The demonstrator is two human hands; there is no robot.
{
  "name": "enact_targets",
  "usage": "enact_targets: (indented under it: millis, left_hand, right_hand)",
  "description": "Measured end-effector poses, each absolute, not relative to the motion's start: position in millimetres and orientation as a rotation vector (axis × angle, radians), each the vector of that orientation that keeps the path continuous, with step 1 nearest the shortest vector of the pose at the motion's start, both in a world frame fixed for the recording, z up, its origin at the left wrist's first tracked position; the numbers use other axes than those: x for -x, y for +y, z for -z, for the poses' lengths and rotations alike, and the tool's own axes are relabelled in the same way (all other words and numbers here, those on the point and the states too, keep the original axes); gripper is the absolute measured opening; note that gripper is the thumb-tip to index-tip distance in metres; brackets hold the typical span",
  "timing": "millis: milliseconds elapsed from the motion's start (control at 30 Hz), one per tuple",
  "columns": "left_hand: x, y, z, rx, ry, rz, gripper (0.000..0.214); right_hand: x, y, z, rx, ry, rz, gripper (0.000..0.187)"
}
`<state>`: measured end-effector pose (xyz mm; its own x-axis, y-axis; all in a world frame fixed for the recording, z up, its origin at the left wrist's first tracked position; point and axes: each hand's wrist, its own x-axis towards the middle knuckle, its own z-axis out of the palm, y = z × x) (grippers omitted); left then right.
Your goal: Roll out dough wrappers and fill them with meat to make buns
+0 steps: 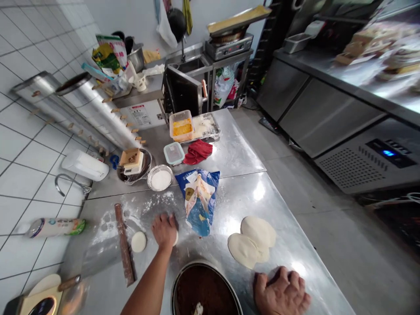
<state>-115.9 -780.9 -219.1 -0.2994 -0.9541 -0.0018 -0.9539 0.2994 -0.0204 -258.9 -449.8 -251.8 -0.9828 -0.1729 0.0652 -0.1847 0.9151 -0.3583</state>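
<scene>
My left hand (164,229) lies palm down on the steel worktop, its fingers spread. Under its palm is a pale dough piece (176,239), mostly covered. A second round dough piece (138,241) sits to its left, beside a floured brown rolling pin (123,245). My right hand (282,292) rests near the front right, palm up, fingers apart and a little curled, with nothing in it. Just beyond it are flattened dough rounds (257,240), overlapping each other. Between my arms stands a round pot (206,291) of dark brown filling with a pale utensil end in it.
A blue printed bag (200,201) stands mid-table, next to a bowl of white flour (160,177). Farther back are a red cloth (198,151), a lidded box (173,153) and an orange-filled container (182,126). A kitchen scale (132,161) sits left, near the tiled wall.
</scene>
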Motion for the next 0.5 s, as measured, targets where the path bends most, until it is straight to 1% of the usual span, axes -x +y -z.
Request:
enact_targets:
  millis: [67, 167, 233, 333, 500]
  left_hand:
    - [112, -782, 222, 1.897, 2.525, -0.051, 0.045]
    - [98, -805, 224, 1.932, 2.511, -0.229, 0.042]
    - [84, -826, 224, 1.943, 2.467, -0.300, 0.047]
    - [70, -844, 226, 1.978, 2.403, -0.302, 0.053]
    - [78, -819, 231, 2.001, 2.450, -0.171, 0.051]
  right_hand:
    - [260, -448, 254, -0.296, -3.050, -0.577, 0.077]
    - [260, -447, 256, -0.289, -3.054, -0.578, 0.078]
    - [260, -448, 256, -0.293, -3.048, -0.585, 0.079]
    - [259, -451, 255, -0.293, -3.063, -0.588, 0.078]
    - [258, -455, 251, -0.290, -3.078, -0.568, 0.076]
